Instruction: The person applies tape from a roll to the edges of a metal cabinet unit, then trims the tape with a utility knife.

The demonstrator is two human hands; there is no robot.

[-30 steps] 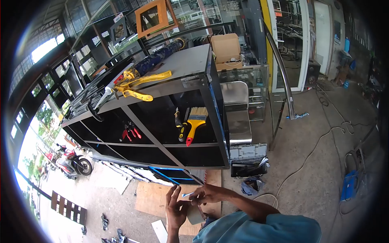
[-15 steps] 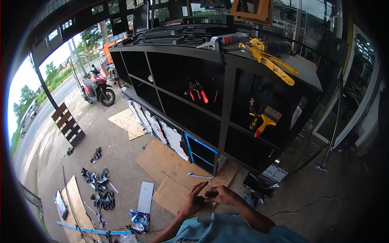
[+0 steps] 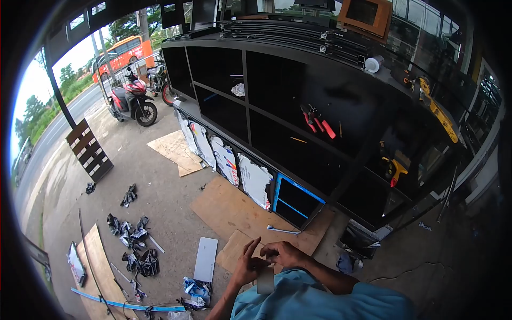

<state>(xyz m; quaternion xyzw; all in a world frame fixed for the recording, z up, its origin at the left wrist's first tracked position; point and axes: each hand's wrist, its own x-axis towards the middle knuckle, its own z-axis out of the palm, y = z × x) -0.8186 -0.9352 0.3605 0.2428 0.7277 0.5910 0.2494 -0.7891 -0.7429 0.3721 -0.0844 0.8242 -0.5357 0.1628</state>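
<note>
My left hand (image 3: 249, 263) is held up in front of my blue shirt (image 3: 298, 293), its fingers partly stretched upward. Close against it is my right hand (image 3: 282, 254), with bent fingers that meet the left hand's fingers. Whatever may lie between the fingertips is too small to make out. Just under both hands, a small flat grey piece (image 3: 265, 280) shows against the shirt. Beyond them stands a large black framed panel (image 3: 298, 133), bearing red-handled pliers (image 3: 318, 121), a pencil (image 3: 298, 140) and a yellow-handled brush (image 3: 397, 168).
Cardboard (image 3: 229, 205) lies on the floor before my hands. Crumpled black plastic (image 3: 141, 262), a white strip (image 3: 205, 258) and a long blue strip (image 3: 128, 306) are to the left. A yellow tool (image 3: 437, 114) rests at the panel's right. Motorcycles (image 3: 130, 101) stand farther back.
The view has swung to the right-hand tools' side less closely, so the panel and its tools appear shifted right. An orange bus now shows at the back left. Both hands remain close together.
</note>
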